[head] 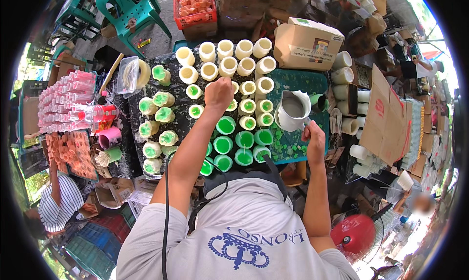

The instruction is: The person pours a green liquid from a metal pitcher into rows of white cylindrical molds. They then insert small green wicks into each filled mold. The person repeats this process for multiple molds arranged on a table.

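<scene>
My left hand (pixel 219 94) is closed in a fist above the middle rows of cream wax-like cups; whether it pinches something small is hidden. Under and around it stand cups with a little green inside, such as the cup (pixel 194 91) to its left. Nearer me are cups full of bright green liquid or wax (pixel 223 144), some with wicks. My right hand (pixel 314 135) grips the handle of a wax-coated metal pitcher (pixel 293 110) over the teal tray (pixel 318 83). Cream cups with hollow centres (pixel 228 66) fill the far rows. Lumpy green-topped cups (pixel 164 114) stand at the left.
A cardboard box (pixel 309 45) sits behind the tray. Pink plastic tubes (pixel 67 100), orange pieces (pixel 65 151) and a plastic bottle (pixel 104 113) lie left. A red basket (pixel 195 7) stands beyond the table, a red fan (pixel 353 234) at right. Other people are at both sides.
</scene>
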The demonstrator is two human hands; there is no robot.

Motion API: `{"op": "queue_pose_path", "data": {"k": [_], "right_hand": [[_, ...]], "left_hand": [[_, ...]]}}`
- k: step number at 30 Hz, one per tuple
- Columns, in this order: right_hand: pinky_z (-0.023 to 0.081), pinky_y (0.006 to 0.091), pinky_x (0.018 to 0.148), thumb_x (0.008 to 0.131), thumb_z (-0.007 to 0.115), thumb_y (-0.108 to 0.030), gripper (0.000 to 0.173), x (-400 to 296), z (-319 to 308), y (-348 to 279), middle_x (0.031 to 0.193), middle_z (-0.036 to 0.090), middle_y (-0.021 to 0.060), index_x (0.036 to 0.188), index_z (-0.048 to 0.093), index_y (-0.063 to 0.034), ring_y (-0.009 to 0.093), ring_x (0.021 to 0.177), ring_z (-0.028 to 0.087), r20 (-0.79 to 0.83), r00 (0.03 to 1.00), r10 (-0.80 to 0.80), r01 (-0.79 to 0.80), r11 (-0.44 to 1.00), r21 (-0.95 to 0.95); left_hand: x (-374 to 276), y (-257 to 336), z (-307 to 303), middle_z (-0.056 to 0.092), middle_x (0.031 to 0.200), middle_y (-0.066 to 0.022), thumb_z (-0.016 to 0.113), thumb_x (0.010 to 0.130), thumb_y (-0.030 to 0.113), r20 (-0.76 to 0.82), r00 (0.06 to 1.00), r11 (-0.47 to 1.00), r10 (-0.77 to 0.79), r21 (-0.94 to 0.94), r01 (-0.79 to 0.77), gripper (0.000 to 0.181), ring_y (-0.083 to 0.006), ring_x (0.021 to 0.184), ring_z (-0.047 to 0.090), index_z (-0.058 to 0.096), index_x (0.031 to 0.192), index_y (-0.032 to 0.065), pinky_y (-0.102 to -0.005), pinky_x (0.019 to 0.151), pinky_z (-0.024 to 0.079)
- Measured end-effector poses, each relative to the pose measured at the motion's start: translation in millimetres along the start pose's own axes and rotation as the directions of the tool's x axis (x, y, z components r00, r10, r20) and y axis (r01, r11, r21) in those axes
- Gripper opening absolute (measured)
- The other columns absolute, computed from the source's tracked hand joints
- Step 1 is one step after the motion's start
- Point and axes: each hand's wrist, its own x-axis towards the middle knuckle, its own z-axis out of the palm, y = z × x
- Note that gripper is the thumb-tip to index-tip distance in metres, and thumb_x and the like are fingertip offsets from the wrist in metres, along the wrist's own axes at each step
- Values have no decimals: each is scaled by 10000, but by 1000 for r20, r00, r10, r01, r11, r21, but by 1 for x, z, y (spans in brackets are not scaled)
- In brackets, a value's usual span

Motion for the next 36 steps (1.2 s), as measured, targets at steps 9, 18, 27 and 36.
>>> {"op": "queue_pose_path", "data": {"k": [9,18,27,36], "right_hand": [[337,276,644,1112,482,-347,434,-3,-1,4,746,430,-19,774,480,-75,98,688,388,2,1000,-7,7,1000,29],[338,277,637,1108,483,-375,453,-2,1,4,732,432,-20,763,480,-81,99,676,399,-6,1000,14,-14,999,46],[333,272,635,1109,475,-381,458,0,4,6,726,440,-17,760,488,-83,96,676,406,-1,1000,25,-25,999,43],[330,269,633,1110,470,-378,460,2,7,3,729,442,-20,754,485,-87,92,680,407,5,1000,11,-11,999,32]], "left_hand": [[0,1,-4,745,859,-194,648,953,209,69,997,995,22,-96,-16,211,-384,773,732,666,845,29,-492,693,587],[9,-13,-14,739,927,-169,602,1008,246,243,968,998,63,-39,-55,213,-386,894,712,634,969,39,-523,763,557],[11,-11,-25,738,954,-129,547,944,59,312,939,986,143,39,-163,82,-361,915,730,613,993,59,-501,742,562],[12,-5,-31,729,964,-126,544,936,54,320,938,986,131,59,-157,89,-353,945,727,618,985,61,-494,761,564]]}}
